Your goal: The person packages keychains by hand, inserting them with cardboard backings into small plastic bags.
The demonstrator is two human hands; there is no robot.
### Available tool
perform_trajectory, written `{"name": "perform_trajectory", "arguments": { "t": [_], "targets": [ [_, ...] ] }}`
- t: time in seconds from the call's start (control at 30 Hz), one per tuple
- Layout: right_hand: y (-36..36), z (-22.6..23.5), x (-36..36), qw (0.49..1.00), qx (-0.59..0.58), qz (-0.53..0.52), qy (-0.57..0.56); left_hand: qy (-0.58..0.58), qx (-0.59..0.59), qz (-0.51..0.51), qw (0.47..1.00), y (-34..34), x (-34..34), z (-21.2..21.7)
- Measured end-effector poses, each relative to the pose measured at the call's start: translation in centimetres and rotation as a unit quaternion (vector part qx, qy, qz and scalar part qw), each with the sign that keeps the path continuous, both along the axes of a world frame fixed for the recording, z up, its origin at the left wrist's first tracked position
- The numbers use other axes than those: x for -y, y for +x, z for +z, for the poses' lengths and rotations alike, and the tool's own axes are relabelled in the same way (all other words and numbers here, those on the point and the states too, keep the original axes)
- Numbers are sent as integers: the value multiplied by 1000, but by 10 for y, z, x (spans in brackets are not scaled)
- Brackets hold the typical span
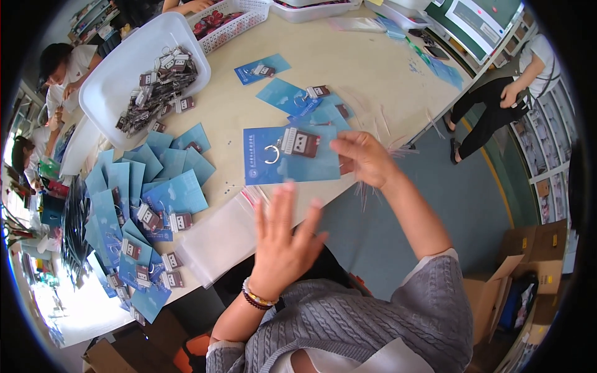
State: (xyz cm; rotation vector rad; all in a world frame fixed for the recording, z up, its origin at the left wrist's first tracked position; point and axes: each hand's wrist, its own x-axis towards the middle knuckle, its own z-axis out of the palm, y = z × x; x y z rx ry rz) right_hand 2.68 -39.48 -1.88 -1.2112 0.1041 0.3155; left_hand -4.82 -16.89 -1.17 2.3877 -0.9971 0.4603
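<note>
My right hand (pixel 364 158) pinches the right edge of a blue card (pixel 273 166) that carries a keychain (pixel 297 143) with a metal ring, held flat above the table edge. My left hand (pixel 285 239) hovers just below the card, palm down, fingers spread, holding nothing. It floats over a stack of clear plastic sleeves (pixel 221 236) lying at the near table edge. A beaded bracelet circles my left wrist.
A heap of blue cards with keychains (pixel 140 205) covers the table's left. A white tub (pixel 118 74) of loose keychains stands behind it, with more cards (pixel 292 96) mid-table. Other people work at the far left and stand at the right. Cardboard boxes (pixel 528 267) sit on the floor.
</note>
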Motion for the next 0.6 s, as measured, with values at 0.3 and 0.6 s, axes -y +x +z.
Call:
{"name": "perform_trajectory", "arguments": {
  "t": [0.3,0.6],
  "targets": [
    [-1,2,-6,996,-52,61,44,-584,-360,28,727,37,-26,2],
    [-1,-13,1,979,-46,191,53,-567,-400,20,720,40,-31,1]
  ]
}}
